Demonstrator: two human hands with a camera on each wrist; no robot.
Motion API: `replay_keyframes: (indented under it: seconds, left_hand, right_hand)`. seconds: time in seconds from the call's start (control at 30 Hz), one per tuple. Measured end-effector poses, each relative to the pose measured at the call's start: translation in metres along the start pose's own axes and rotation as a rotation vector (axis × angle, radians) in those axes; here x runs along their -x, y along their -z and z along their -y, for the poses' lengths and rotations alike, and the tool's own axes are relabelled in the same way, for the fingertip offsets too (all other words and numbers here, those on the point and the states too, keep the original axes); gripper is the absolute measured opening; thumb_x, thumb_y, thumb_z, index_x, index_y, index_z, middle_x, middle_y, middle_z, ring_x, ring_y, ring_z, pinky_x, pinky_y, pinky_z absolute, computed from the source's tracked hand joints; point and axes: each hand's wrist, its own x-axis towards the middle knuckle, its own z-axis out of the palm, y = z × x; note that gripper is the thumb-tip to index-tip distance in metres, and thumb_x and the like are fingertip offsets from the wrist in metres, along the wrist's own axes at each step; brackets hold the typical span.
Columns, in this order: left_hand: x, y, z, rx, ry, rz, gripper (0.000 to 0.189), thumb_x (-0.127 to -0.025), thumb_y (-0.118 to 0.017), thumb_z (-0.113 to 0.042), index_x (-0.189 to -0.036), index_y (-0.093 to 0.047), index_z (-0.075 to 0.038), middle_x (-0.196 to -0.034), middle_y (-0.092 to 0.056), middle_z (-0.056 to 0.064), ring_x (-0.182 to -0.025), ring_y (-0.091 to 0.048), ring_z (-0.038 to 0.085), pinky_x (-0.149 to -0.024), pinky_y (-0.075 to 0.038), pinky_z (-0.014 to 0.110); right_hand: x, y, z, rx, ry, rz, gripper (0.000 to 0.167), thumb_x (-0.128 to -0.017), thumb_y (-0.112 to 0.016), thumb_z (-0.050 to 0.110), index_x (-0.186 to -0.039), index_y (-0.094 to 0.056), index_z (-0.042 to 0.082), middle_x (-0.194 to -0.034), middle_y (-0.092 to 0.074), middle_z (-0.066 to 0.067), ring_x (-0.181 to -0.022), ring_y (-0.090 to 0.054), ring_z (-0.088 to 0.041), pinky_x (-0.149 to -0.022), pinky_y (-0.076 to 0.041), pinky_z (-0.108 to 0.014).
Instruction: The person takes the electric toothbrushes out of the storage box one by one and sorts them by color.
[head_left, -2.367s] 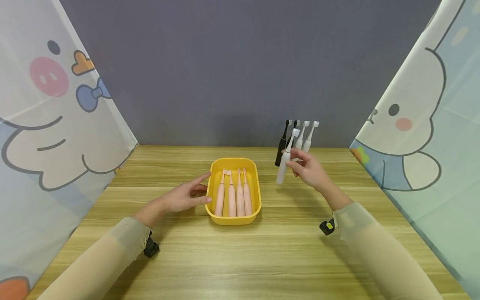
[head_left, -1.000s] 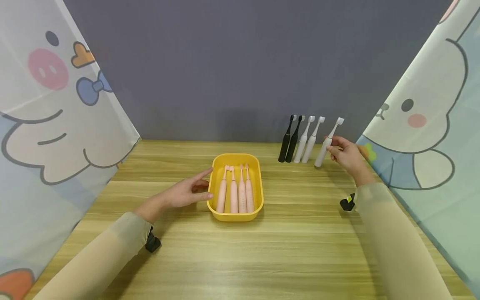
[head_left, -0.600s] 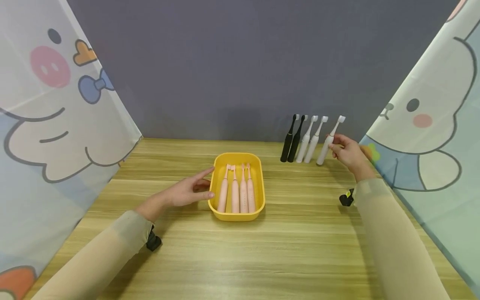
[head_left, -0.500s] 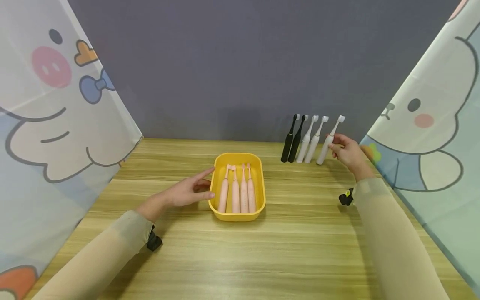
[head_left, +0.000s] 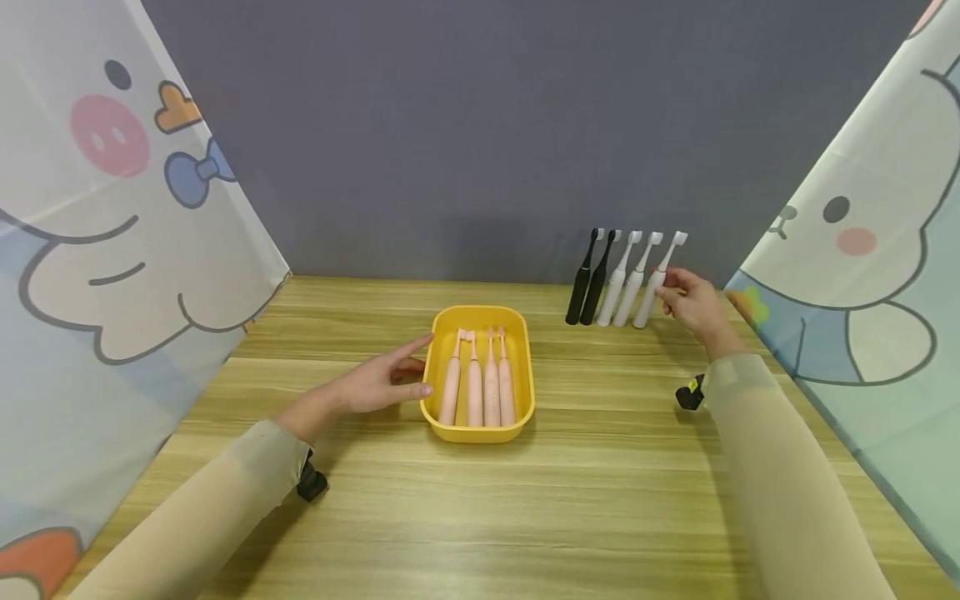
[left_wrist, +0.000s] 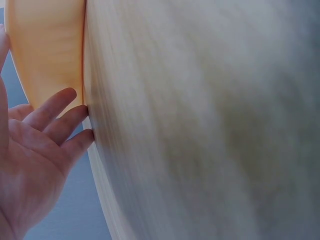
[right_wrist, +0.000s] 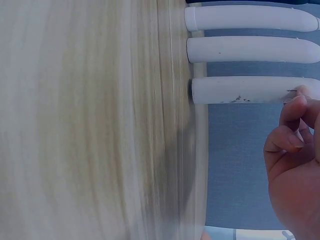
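My right hand (head_left: 696, 308) pinches the handle of a white electric toothbrush (head_left: 649, 298), which stands upright at the right end of a row. In the right wrist view its base (right_wrist: 200, 91) is right at the tabletop, beside another white toothbrush (right_wrist: 250, 49). My left hand (head_left: 378, 382) rests against the left side of a yellow tray (head_left: 480, 434), thumb and index fingertips at the rim. In the left wrist view its relaxed fingers (left_wrist: 62, 125) lie along the tray's outer wall (left_wrist: 52, 55). Several pink electric toothbrushes (head_left: 475, 392) lie side by side in the tray.
Left of the held toothbrush stand two more white ones (head_left: 630, 298) and two black toothbrushes (head_left: 579, 296), near the grey back panel (head_left: 450, 142). Cartoon-print cloths (head_left: 112, 225) flank the wooden table (head_left: 480, 517) on both sides.
My right hand has carried the white toothbrush from in front of the row to its right end, then slid it left, closer to its neighbour. The left hand stays at the tray.
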Motion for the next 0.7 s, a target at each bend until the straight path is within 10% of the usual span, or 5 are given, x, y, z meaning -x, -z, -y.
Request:
replay_keyframes:
  seconds: [0.7]
  left_hand:
    - [0.0,0.001,0.001,-0.003,0.001,-0.002,0.1,-0.105,-0.074,-0.05,-0.179,-0.012,-0.024,-0.161,-0.06,0.019,-0.151,-0.056,0.04,-0.128,-0.041,0.062]
  right_hand:
    - [0.017,0.0,0.036,-0.022,-0.019,0.042,0.044,-0.111,-0.056,0.0,-0.152,-0.048,-0.017,-0.101,-0.06,0.011,-0.067,-0.057,-0.004,-0.056,-0.047,-0.018]
